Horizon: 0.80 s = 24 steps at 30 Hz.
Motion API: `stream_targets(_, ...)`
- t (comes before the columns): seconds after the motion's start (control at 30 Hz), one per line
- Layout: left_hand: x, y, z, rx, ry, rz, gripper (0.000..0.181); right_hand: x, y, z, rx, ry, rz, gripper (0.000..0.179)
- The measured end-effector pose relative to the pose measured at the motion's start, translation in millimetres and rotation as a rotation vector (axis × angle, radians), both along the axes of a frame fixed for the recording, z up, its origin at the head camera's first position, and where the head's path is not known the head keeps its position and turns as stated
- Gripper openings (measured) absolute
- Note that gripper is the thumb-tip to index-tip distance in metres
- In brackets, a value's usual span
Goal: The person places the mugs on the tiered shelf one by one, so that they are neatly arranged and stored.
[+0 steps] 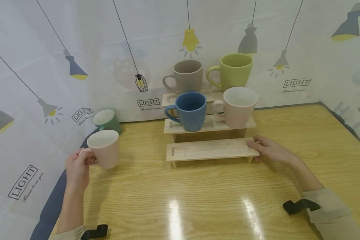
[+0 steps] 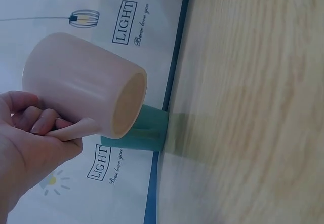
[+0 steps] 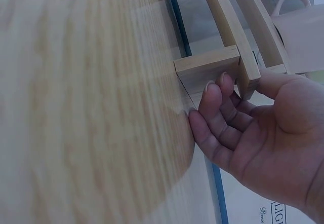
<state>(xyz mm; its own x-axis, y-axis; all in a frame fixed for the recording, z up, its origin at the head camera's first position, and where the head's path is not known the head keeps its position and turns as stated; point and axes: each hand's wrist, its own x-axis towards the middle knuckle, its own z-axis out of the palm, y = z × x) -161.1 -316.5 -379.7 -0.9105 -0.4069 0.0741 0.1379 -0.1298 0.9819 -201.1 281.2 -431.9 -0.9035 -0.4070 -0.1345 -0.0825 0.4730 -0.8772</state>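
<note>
My left hand [image 1: 79, 166] grips a pale pink mug [image 1: 107, 153] by its handle, holding it above the table at the left; the left wrist view shows fingers curled round the handle. Behind that mug a green mug [image 1: 111, 120] stands near the wall. My right hand [image 1: 268, 150] pinches the right end of the lowest step of a wooden three-step rack [image 1: 210, 149], thumb on top and fingers beneath. On the middle step sit a blue mug [image 1: 192, 113] and another pink mug [image 1: 238, 108]. The top step bears a taupe mug [image 1: 188, 76] and a lime-green mug [image 1: 236, 71].
The wood-grain table [image 1: 210, 196] stretches around the rack. A white cloth [image 1: 156, 30] printed with lamps hangs behind and along both sides. Dark blue edging [image 1: 55, 200] runs along the table's left side.
</note>
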Motion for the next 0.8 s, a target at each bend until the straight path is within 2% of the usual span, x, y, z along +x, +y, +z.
stream_targets(0.2, 2.2, 15.5, 7.4, -0.021, 0.024, -0.048, 0.036, 1.6, -0.5, 1.2, -0.004, -0.002, -0.002, 0.035)
stream_targets(0.47, 7.0, 38.0, 17.7, 0.019, 0.089, -0.136, 0.036, 2.0, -0.5, 1.7, -0.014, 0.004, 0.011, 0.034)
stream_targets(0.8, 10.6, 65.3, 20.8, 0.008, 0.162, -0.262, 0.037, 0.7, -0.5, 0.9, 0.0, 0.009, -0.001, 0.035)
